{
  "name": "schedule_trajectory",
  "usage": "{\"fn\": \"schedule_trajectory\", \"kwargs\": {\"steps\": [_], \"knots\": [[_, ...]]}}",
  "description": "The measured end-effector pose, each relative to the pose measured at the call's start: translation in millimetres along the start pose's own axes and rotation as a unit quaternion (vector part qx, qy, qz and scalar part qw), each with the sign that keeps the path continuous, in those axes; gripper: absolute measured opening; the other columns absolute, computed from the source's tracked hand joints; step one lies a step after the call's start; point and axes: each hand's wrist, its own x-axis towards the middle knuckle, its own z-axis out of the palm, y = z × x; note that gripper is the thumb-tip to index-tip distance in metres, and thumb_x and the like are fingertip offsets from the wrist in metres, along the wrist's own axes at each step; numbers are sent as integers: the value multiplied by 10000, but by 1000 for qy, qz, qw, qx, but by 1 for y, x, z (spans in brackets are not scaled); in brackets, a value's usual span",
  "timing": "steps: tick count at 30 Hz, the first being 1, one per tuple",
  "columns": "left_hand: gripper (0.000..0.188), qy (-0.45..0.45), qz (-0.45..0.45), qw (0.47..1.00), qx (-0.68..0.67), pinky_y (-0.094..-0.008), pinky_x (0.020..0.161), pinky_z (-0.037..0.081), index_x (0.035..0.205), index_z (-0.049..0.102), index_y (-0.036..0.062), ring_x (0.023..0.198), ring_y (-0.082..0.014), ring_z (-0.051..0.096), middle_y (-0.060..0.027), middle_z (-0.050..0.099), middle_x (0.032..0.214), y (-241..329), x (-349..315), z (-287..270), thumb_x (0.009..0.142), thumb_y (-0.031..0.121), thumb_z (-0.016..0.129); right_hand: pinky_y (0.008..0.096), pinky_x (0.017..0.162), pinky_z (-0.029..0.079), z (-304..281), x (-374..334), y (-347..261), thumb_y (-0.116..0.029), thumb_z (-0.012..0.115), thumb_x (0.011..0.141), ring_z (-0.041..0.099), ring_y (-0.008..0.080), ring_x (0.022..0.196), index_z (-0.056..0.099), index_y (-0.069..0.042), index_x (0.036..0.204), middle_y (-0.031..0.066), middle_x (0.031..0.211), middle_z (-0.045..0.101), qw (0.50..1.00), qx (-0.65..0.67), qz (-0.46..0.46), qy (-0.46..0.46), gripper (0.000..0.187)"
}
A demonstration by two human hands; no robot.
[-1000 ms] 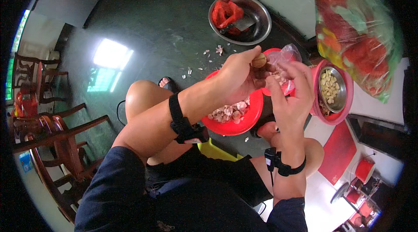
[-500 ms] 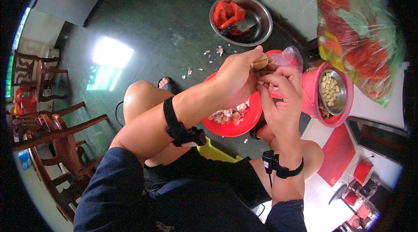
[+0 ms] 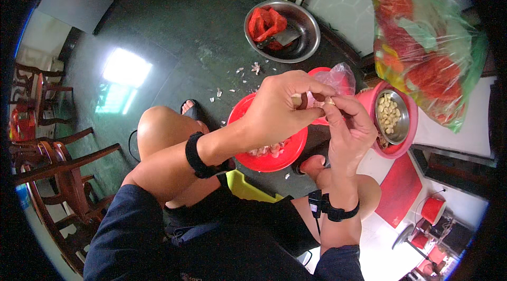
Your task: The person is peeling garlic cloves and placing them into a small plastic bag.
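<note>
My left hand (image 3: pixel 280 102) and my right hand (image 3: pixel 353 130) meet at the fingertips, both pinching a small garlic clove (image 3: pixel 329 101). Another pale, rounded piece (image 3: pixel 297 100), apparently garlic, sits in the curl of my left fingers. Under my left hand is a red basin (image 3: pixel 296 155) with garlic cloves and skins in it, partly hidden by the hand and wrist. Just right of my right hand stands a steel bowl (image 3: pixel 403 129) of peeled garlic cloves (image 3: pixel 389 109), set inside a pink bucket (image 3: pixel 372 99).
A steel basin (image 3: pixel 311 49) holding a red net bag (image 3: pixel 265 25) and a cleaver (image 3: pixel 288 36) lies ahead. Garlic skins (image 3: pixel 256 68) litter the dark floor. A clear plastic bag (image 3: pixel 340 78) rests behind my hands. A large filled bag (image 3: pixel 422 54) is far right; wooden chairs (image 3: pixel 68 175) stand left.
My hands have turned, bringing the fingertips together around the clove, with the left hand's back now more upward. The whole view has shifted slightly, so surroundings appear further left and lower.
</note>
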Motion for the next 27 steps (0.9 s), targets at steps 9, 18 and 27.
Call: {"fn": "schedule_trajectory", "kwargs": {"steps": [9,18,27], "knots": [[255,70,146,981,103,-328,699,588,991,787,46,810,-250,737,-114,746,894,-5,5,1,754,-47,775,271,816,523,6,2,-7,74,728,869,667,141,890,720,38,983,84,963,725,999,-31,-36,5,120],[171,47,142,974,170,-353,688,598,936,784,34,783,-289,732,-142,732,873,-9,1,-1,767,12,773,327,735,570,3,5,-6,80,717,853,706,223,810,698,34,966,148,926,715,975,-197,-103,-22,123],[157,12,62,993,100,-326,681,586,970,786,33,766,-239,726,-123,739,862,-6,-2,1,814,35,769,249,673,493,-2,-2,18,57,658,911,600,89,758,656,0,955,33,882,668,998,-39,38,-16,72]]}}
